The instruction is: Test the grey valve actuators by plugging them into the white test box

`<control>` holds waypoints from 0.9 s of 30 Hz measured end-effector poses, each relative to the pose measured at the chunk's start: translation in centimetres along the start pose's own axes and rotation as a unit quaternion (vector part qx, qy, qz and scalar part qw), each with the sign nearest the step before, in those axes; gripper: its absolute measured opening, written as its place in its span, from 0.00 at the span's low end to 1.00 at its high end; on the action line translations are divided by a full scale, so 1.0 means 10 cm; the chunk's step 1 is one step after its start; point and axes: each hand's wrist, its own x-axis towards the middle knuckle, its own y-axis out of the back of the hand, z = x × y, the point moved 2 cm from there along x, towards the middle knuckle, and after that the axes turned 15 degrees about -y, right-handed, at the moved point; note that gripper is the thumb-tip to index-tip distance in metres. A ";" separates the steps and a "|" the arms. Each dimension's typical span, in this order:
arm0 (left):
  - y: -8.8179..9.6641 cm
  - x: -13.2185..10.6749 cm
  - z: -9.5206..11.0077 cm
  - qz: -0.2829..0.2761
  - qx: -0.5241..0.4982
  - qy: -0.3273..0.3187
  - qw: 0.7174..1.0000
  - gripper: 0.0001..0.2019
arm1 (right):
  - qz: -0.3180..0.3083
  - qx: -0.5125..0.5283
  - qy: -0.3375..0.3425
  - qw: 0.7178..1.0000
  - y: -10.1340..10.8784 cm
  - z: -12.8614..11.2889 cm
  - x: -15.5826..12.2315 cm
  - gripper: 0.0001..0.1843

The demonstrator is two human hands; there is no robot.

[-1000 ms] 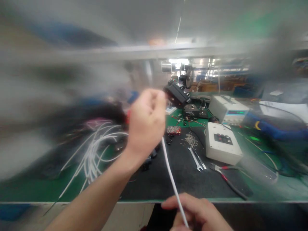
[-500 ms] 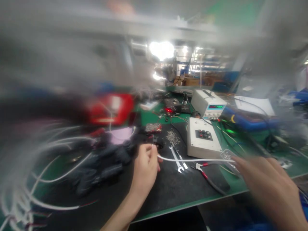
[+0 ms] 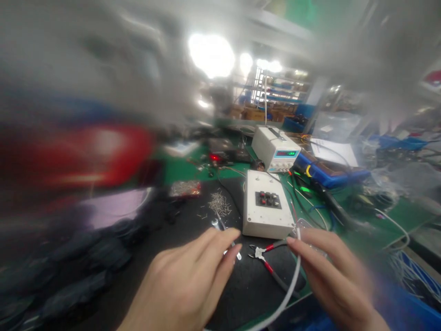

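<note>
A white cable (image 3: 292, 285) is pinched near its end between the thumb and fingers of my right hand (image 3: 334, 266). Thin wires stick up from that end, and the rest curves down past the bottom edge. My left hand (image 3: 193, 271) hangs above the black mat, thumb and fingertips apart, with nothing visible between them. Partly hidden behind its fingers lie metal spanners (image 3: 216, 224). Side cutters (image 3: 259, 252) with red and black handles rest with their jaws spread, between my two hands. Just beyond them stands a white box with push buttons (image 3: 272, 220).
Small metal pins (image 3: 219, 203) lie in a pile on the mat (image 3: 227, 299), near a bag of small parts (image 3: 186, 188). A power supply (image 3: 272, 145) with a lit display stands behind the button box. Dark bulky parts (image 3: 69, 266) fill the left, blurred.
My left hand has come off the cable and moved nearer the camera. The cable, stretched between both hands before, now hangs from my right hand. The view has turned right.
</note>
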 end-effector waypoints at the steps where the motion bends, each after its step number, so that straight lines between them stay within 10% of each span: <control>1: -0.06 0.20 0.01 0.006 0.002 -0.023 1.000 0.16 | -0.001 0.001 0.007 1.000 0.00 -0.05 0.01 0.19; 6: -0.34 0.71 0.02 -0.007 -0.070 -0.080 0.994 0.13 | 0.013 0.003 0.030 0.999 -0.01 -0.23 0.06 0.17; 27: -0.68 0.72 0.01 0.033 -0.168 0.010 0.985 0.11 | 0.049 0.116 -0.142 0.982 -0.17 0.14 0.26 0.11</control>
